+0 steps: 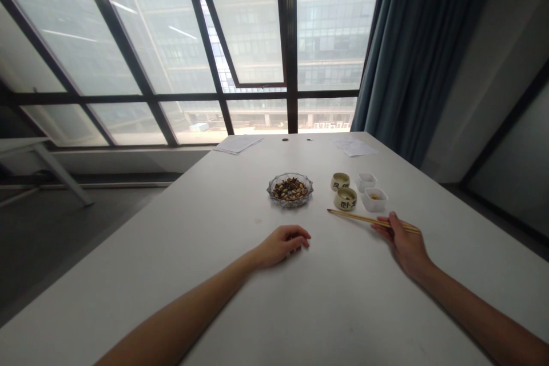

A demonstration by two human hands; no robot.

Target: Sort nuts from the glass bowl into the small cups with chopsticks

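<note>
My right hand (404, 244) is closed around a pair of chopsticks (360, 217), which point left, low over the table. Something small and dark shows at their tips, too small to name. My left hand (282, 245) rests on the white tabletop with nothing in it, its fingers loosely bent and the thumb apart. Beyond it stands a clear glass dish (290, 202) of mixed nuts or seeds (290, 188). Past the chopsticks are two small ceramic cups (340, 180) with dark characters on them. To their right sit two clear plastic tubs (374, 206), the nearer holding some yellowish bits.
Papers (237, 144) lie at the table's far left and more sheets (355, 146) at the far right. Between them are two small dark items (285, 139). A tall window stands behind the table, with a blue curtain (412, 57) on the right.
</note>
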